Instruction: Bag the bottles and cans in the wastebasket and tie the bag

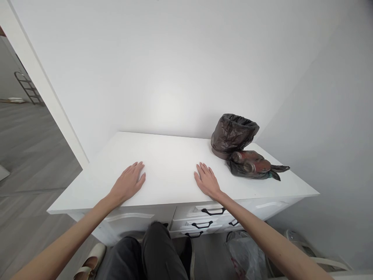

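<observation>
My left hand [128, 182] lies flat on the left part of a white cabinet top [169, 167], palm down and holding nothing. Further right, my right hand [207, 181] also rests flat there, its fingers stretched out. Nearest to that hand is a tied black plastic bag [258, 165]; reddish cans or bottles show through its thin film. Right behind it stands a small bin lined with a black bag [233, 134], its mouth open towards the upper right. What is inside the bin is hidden.
Drawers with black handles [213, 211] sit below the cabinet's front edge. A clear plastic bag [246, 252] and a pale shoe [91, 260] are on the floor. White walls [169, 70] rise behind and at the right; a doorway opens at the left.
</observation>
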{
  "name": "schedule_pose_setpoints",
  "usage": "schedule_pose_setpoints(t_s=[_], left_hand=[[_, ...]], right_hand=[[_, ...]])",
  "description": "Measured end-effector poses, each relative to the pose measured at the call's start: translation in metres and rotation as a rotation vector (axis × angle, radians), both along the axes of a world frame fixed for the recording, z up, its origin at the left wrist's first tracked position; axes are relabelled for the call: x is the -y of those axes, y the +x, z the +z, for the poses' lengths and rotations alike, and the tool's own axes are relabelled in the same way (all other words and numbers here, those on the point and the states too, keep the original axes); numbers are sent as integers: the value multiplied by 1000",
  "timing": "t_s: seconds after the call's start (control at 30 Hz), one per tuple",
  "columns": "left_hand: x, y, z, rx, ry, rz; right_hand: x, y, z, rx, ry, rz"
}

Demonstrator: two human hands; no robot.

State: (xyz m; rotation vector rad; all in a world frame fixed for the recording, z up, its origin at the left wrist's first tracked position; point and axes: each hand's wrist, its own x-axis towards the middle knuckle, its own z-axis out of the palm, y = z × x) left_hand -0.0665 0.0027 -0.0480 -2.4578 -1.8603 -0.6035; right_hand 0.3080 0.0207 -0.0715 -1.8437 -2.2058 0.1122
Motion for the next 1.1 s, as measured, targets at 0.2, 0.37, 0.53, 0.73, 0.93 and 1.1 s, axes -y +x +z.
schedule_pose_setpoints(t_s=[0.2,0.37,0.53,0.73,0.93,1.1], left_hand=[[0,0,1,2,7,-8],[1,0,3,-5,-5,-3],[1,0,2,1,5,-8],[0,0,2,-1,-5,-1],[0,1,2,-5,-15,7],[1,1,2,-6,-15,7]], right_hand=[[0,0,0,-2,2,1],[1,-1,1,-7,3,1],[0,0,0,2,-7,0],[0,0,1,0,-8,-1],[0,0,1,-2,-6,-4],[1,0,2,-7,-1,-1]])
